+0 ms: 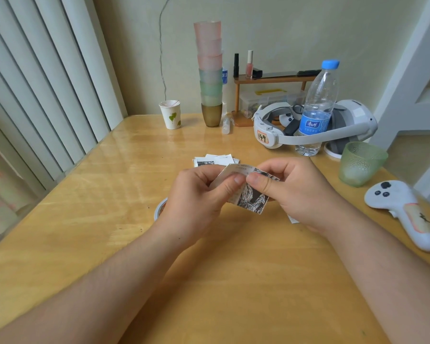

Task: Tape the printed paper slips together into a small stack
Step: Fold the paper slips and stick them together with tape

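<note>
While more slips lie behind, left hand and right hand (thumbs touching) pinch 1 printed slip.

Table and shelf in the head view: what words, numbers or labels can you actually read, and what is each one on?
"149": handwritten on an orange sticker on the white headset.
Water bottle: blue label with white characters, too blurred to read.
Blue label behind the cup stack: too blurred to read.
Paper slips pinched in the left hand and right hand: fine print, too small.
Slips on the table: unreadable.
</note>
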### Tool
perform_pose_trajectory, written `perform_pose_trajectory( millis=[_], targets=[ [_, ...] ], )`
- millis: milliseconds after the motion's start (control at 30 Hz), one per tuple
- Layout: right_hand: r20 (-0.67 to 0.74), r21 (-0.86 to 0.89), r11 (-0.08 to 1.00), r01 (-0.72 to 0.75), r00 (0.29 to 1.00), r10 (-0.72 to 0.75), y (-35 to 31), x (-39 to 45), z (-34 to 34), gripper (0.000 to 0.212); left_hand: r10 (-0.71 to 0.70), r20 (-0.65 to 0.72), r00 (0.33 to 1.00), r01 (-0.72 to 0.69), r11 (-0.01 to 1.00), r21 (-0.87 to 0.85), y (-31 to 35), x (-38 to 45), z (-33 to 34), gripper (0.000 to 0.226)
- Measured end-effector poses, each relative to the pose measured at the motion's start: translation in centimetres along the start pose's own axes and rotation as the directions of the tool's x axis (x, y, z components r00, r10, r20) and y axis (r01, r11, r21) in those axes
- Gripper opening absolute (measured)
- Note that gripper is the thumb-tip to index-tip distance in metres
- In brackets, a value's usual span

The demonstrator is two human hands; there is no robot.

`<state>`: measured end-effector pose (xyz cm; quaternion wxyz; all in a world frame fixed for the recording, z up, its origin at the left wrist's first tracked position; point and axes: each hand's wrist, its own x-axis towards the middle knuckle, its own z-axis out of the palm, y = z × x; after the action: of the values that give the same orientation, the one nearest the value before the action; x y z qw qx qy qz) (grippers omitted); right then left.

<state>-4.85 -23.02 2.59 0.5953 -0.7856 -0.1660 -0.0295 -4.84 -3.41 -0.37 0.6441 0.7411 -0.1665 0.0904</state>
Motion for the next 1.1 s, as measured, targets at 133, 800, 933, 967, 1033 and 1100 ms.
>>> perform_pose_trajectory(
  millis=[133, 800, 933, 967, 1033, 1100],
  targets=[
    [-0.089, -0.097, 0.995, -0.004, 0.996, -0.005, 0.7, 0.3, 0.2, 0.009, -0.051, 0.02, 0.998, 0.051, 0.999, 0.008, 0.0, -0.2, 0.1, 0.019],
    [-0.052, 0.283, 0.958, -0.039, 0.997, 0.056, 0.9, 0.3, 1.3, 0.009, -0.136, -0.011, 0.991, 0.128, 0.952, -0.277, 0.7, -0.2, 0.8, 0.018],
    [-0.067, 0.269, 0.963, 0.011, 0.998, 0.008, 0.8, 0.3, 0.9, 0.014, -0.081, -0.011, 0.997, 0.078, 0.983, -0.168, 0.5, 0.0, 0.2, 0.023],
    [-0.06, 0.268, 0.963, 0.019, 0.998, -0.003, 0.8, 0.3, 0.8, 0.017, -0.065, -0.009, 0.998, 0.064, 0.991, -0.115, 0.5, 0.0, 0.1, 0.023],
    [-0.037, 0.28, 0.96, 0.023, 0.999, -0.014, 0.9, 0.2, 0.8, 0.03, -0.035, 0.019, 0.999, 0.035, 0.999, -0.012, 0.4, -0.1, 0.0, 0.022],
    [-0.034, 0.269, 0.963, 0.024, 0.999, -0.015, 0.9, 0.2, 0.9, 0.034, -0.019, 0.054, 0.998, 0.016, 0.999, 0.051, 0.4, -0.3, 0.1, 0.021]
  ],
)
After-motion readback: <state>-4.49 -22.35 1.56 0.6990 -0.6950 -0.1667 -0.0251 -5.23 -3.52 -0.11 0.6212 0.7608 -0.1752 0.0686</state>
